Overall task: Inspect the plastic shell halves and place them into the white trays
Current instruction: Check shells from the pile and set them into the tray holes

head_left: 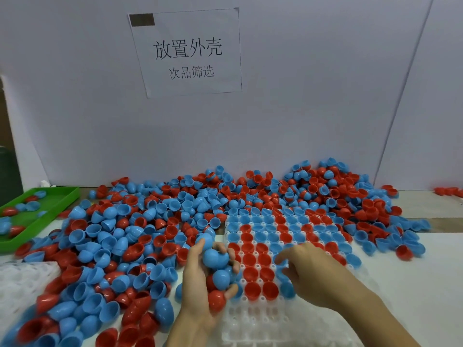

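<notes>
Now the left hand is palm-up at 6 o'clock, fingers curled round a stack of shell halves: blue, blue, red, domes facing up and toward the camera, the stack's long axis running 12 to 6. The right hand hovers over the white tray, fingers loosely bent; whether they pinch a shell I cannot tell. Tray cups from 12 to centre are filled with blue and red halves, open mouths up; the near rows at 6 are bare. The loose pile crowds the tray's left and far edges. Free tabletop lies at 3 to 4 o'clock. A green tray sits at 9, a second white tray at 8. A paper sign hangs at 12.
</notes>
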